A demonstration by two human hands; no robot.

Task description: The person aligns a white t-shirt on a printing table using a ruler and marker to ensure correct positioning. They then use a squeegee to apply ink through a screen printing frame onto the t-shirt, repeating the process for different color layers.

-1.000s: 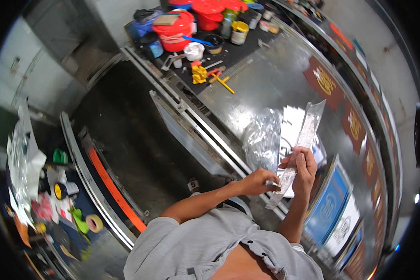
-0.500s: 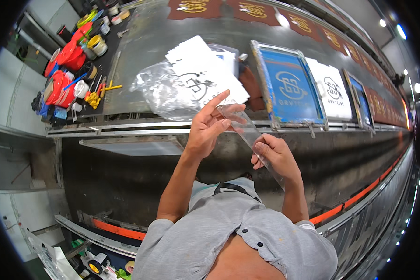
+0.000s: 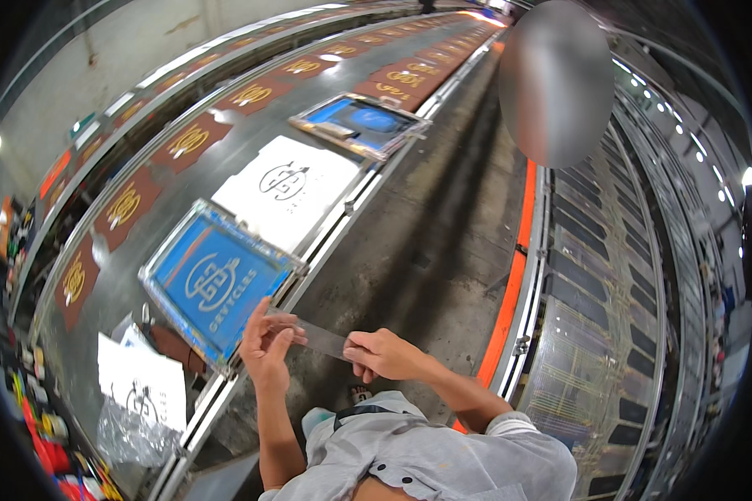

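Note:
A clear, narrow plastic strip (image 3: 324,341) is stretched between my two hands, above the gap in front of the long table. My left hand (image 3: 265,355) holds its left end between thumb and fingers, the index finger pointing up. The other end is in my right hand (image 3: 386,356), fingers curled round it. Just beyond my left hand, on the table, lies a blue printing screen (image 3: 213,284) in a worn metal frame. Farther along are a white sheet with a black emblem (image 3: 263,188) and a smaller blue framed screen (image 3: 366,123).
Brown printed pieces (image 3: 188,142) run in rows along the table (image 3: 134,250). Printed white sheets (image 3: 146,380) and crumpled clear plastic (image 3: 129,434) lie at the near left. An orange rail (image 3: 516,259) edges a rack of dark panels (image 3: 597,259) on the right. A blurred oval hides the upper right.
The view has swung right along the table, so the screens now lie ahead and the paint pots sit at the lower left. Both hands keep the strip, now held more level.

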